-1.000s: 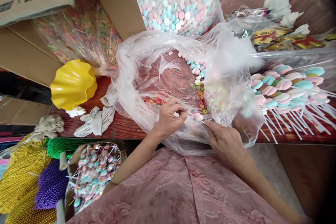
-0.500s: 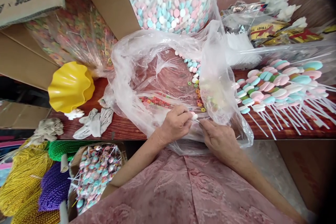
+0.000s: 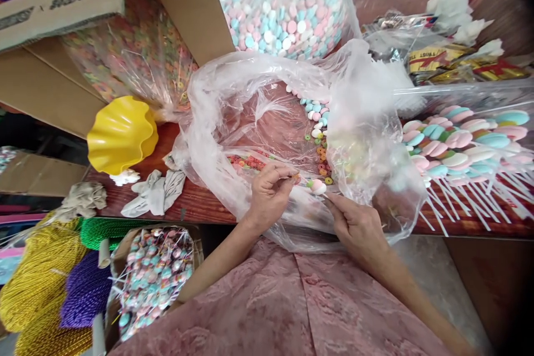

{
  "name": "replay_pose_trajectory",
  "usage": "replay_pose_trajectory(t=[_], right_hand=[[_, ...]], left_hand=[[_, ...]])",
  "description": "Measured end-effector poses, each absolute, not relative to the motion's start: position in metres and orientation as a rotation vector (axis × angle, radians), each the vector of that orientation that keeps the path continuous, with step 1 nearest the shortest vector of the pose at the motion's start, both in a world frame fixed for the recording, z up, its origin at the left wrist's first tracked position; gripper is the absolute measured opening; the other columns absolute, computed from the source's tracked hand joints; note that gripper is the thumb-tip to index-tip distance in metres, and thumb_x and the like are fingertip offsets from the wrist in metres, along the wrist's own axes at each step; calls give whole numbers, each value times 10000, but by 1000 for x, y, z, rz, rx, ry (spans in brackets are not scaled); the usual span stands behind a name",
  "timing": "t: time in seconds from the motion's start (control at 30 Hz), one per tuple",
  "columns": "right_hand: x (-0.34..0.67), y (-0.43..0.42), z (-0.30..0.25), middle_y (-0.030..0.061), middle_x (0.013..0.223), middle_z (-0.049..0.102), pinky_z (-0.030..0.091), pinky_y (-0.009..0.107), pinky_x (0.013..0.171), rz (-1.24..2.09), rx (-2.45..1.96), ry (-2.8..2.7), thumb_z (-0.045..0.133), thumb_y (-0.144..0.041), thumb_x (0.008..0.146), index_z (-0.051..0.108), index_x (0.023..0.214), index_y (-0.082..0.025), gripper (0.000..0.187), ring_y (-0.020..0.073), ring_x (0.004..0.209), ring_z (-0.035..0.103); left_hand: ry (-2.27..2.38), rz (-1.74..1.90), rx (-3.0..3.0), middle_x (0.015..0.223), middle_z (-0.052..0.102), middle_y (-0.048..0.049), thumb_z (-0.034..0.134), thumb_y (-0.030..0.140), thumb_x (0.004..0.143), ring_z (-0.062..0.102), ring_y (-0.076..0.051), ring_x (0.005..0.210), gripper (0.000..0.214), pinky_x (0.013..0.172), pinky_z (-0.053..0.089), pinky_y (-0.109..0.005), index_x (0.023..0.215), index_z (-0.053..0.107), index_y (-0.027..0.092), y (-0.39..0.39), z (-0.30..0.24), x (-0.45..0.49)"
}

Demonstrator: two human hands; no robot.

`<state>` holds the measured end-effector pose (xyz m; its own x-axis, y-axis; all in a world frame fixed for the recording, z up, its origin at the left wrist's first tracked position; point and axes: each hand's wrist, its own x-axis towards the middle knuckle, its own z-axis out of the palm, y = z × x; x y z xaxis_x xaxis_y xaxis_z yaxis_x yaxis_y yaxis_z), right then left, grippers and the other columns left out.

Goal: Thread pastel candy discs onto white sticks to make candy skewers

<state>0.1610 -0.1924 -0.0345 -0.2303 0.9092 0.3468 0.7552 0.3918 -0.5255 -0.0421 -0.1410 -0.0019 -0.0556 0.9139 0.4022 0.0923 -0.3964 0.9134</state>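
Note:
My right hand (image 3: pixel 357 223) is closed on a lollipop stick whose candies point left. Pink and white candies (image 3: pixel 318 186) sit on that stick, with a small green ring (image 3: pixel 309 183) at the tip. Just left of the tip, my left hand (image 3: pixel 269 193) pinches a small orange ring candy (image 3: pixel 296 179), apart from the stick. Both hands are over the front of a clear plastic bag (image 3: pixel 208 139) spread open on the table. Inside it lie red ring candies (image 3: pixel 246 162), orange and yellow rings (image 3: pixel 323 164), and pink, blue and white candies (image 3: pixel 316 109).
Finished candy sticks (image 3: pixel 463 147) are piled at the right, below a clear plastic bin (image 3: pixel 459 88). A full candy bag (image 3: pixel 287 22) stands behind. At the left are a cardboard box (image 3: pixel 183 0), a yellow wavy bowl (image 3: pixel 120 136) and crumpled gloves (image 3: pixel 156 194).
My left hand has drawn back left from the candies on the stick and now shows an orange ring. A green ring now shows at the stick's tip. The whole view has shifted slightly.

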Motion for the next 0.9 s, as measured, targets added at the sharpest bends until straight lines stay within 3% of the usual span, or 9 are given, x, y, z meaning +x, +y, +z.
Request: replay_pose_trajectory(t=[0.3,0.57,0.7,0.77,0.83,0.9], right_hand=[[161,-195,-30,86,890,759,541,295,649,275,-1398,-2067,453,-164,946,711,1119,-167,311,200,701,713],[158,-191,-32,68,876,763,536,275,619,307,-1360,-2024,454,-158,959,698,1122,-165,294,192,710,724],[159,-189,-36,59,940,774,577,276,681,370,-1309,-1877,502,-165,954,698,1146,-211,278,195,795,742],[159,-189,-36,54,929,776,583,270,683,391,-1285,-1827,524,-167,948,709,1131,-220,265,191,779,741],[158,-188,-34,53,906,775,587,272,684,417,-1262,-1799,530,-176,946,723,1103,-217,252,188,749,735],[157,-188,-30,46,845,764,584,273,658,452,-1254,-1767,527,-193,949,731,1085,-214,246,178,680,715]], left_hand=[[1155,1541,1744,849,670,-30,674,133,844,642,-115,779,100,686,537,-229,914,712,192,-142,-1,-38],[960,1402,2521,934,715,-81,513,2,847,672,-176,873,362,788,565,-325,1106,671,201,-147,-2,-39],[1095,1556,1897,1051,694,-70,629,110,862,673,-163,933,392,819,595,-320,1229,623,248,-148,2,-35],[1113,1465,1480,1041,678,-54,724,223,825,665,-144,858,457,715,606,-278,1268,613,256,-144,10,-33],[1042,1210,1228,917,679,-39,773,332,784,631,-120,721,409,564,561,-221,1169,690,221,-139,18,-30],[955,1009,1103,820,678,-42,793,390,752,586,-104,645,284,488,497,-193,940,770,179,-135,24,-25]])
